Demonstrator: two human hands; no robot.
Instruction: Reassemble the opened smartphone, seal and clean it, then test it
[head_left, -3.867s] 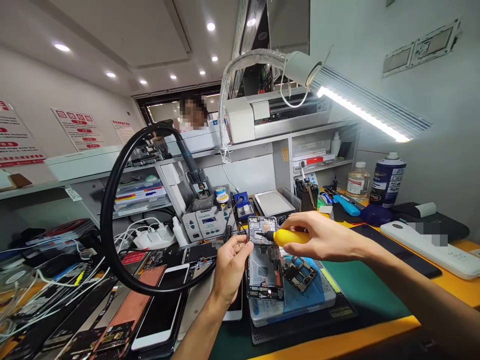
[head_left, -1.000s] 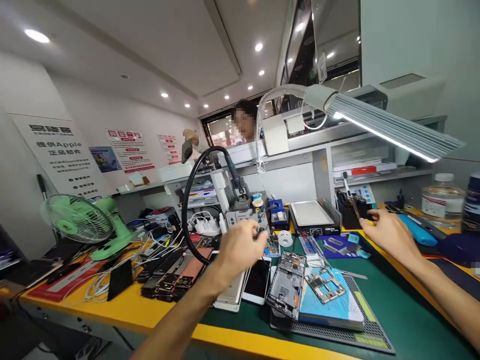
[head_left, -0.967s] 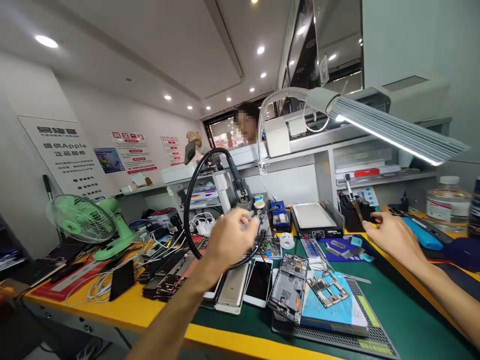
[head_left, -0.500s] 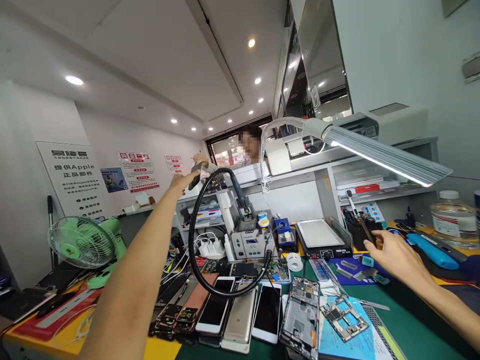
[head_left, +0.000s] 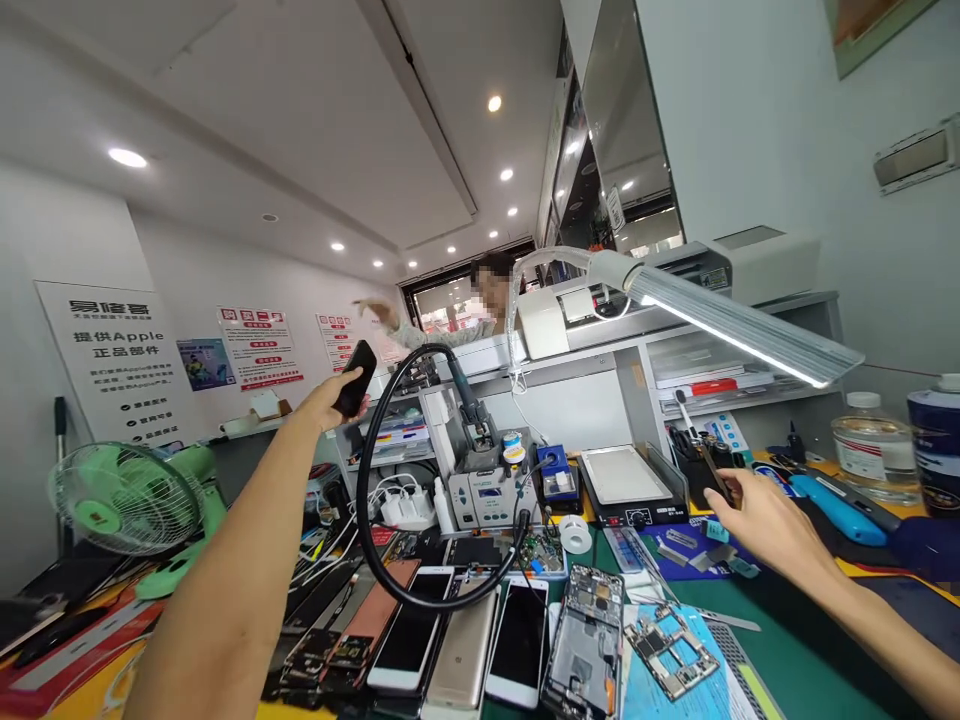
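The left hand (head_left: 330, 402) is closing around the phone (head_left: 355, 378), thumb along one edge and fingers wrapping the lower edge, so it is probably carrying the full weight alone. The phone is sitting tilted in mid-air, left of the hose (head_left: 364, 480), with its dark face turning partly toward the wearer. The left arm is reaching forward over the bench items; this height is likely keeping the phone above the parts below.

A co-worker's hand (head_left: 379, 312) is extending above the phone and apart from it, with the fingers spreading.

The right hand (head_left: 757, 515) is resting low on the right, thumb and forefinger bending toward the holder (head_left: 694, 462). Whether the fingertips are gripping a tool there cannot be told.

The opened frame (head_left: 581, 650) is lying near the bench front, its inside facing up, presumably for access. Beside it, the board (head_left: 651, 642) is lying on the blue pack (head_left: 649, 700), which is apparently keeping it off the mat (head_left: 817, 620). The gold phone (head_left: 461, 650) is lying between two white phones (head_left: 517, 640), left of the frame; this row is seemingly leaving the right part of the mat for working. The lamp (head_left: 750, 330) is shining from above, its head angling over the bench's right side.
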